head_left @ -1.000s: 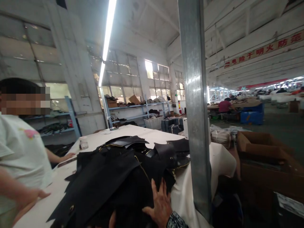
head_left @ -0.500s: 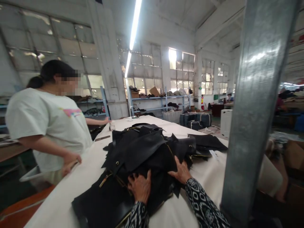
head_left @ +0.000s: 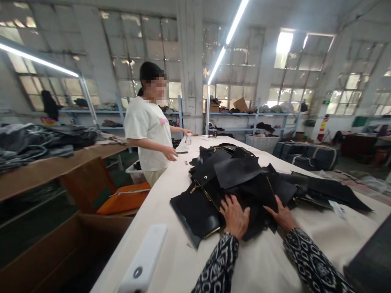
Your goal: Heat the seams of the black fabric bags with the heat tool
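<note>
I watch from far away as my left hand [head_left: 234, 216] rests its spread fingers on the near side of a messy heap of black pieces [head_left: 236, 173] with gold zippers, on the pale tabletop [head_left: 161, 203]. My right hand [head_left: 283, 216] touches the heap just beside it, thumb and fingers spread apart too. A white gadget [head_left: 145, 256] lies nearer me on the left, and a person in a light shirt [head_left: 148, 126] stands at the left edge.

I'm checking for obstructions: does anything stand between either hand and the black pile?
Nothing visible does: the left hand and right hand both appear to touch the near side of the black pile. The white object lies apart, left of it, on the table.
</note>
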Available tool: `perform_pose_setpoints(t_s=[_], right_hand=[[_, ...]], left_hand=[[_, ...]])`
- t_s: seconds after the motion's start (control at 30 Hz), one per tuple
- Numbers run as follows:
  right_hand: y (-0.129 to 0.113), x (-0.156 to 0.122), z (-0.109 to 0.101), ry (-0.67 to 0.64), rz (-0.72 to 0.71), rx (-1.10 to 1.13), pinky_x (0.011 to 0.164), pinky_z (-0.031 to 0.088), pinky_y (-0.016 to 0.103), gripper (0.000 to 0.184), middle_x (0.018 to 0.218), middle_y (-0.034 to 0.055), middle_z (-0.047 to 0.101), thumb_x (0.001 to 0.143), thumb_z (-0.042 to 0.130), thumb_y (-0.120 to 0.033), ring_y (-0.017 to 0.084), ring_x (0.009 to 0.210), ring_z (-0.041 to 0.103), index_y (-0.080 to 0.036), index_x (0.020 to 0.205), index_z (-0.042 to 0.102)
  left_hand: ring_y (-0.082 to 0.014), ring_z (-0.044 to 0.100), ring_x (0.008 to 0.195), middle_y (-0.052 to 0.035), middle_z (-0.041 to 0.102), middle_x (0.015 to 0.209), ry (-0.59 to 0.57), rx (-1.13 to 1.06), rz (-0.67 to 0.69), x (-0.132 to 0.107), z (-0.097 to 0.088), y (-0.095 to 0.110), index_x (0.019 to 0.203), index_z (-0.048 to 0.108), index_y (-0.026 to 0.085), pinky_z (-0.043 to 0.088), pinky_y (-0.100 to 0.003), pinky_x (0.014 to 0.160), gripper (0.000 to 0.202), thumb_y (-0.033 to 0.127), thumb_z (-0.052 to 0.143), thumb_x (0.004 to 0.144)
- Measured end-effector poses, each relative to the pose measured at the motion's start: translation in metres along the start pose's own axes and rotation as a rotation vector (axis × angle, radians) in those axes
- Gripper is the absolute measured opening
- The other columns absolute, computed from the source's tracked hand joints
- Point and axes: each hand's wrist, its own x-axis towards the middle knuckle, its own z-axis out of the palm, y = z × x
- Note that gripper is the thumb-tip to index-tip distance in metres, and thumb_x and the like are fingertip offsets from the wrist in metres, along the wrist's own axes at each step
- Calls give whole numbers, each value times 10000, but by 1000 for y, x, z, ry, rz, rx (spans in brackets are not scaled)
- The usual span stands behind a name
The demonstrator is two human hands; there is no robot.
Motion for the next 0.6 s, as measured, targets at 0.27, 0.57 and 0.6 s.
perform_pose_setpoints(t_s=[0.27,0.57,0.6], right_hand=[[-14,-72,-26,70,-119,-84,956,405,458,695,1194,259,538,867,407,-389,364,1126,534,-21,1434,246],[-167,-205,17,-31,-575,-78,1128,234,451,582,1513,168,229,827,526,-249,317,1393,212,-145,1392,432],[-188,-215,27,-69,-646,-65,1135,232,442,574,1519,156,227,824,535,-244,306,1401,201,-159,1384,444]], left_hand=[[-309,229,1389,-138,251,1519,216,212,24,-140,-114,-155,1418,363,157,191,-472,1134,626,388,462,844],[-271,334,1354,-137,305,1489,110,-328,-559,-149,-141,-278,1451,223,90,227,-417,1140,779,575,180,842],[-267,343,1350,-134,318,1484,161,-366,-528,-149,-135,-278,1443,244,83,238,-410,1138,761,551,161,849]])
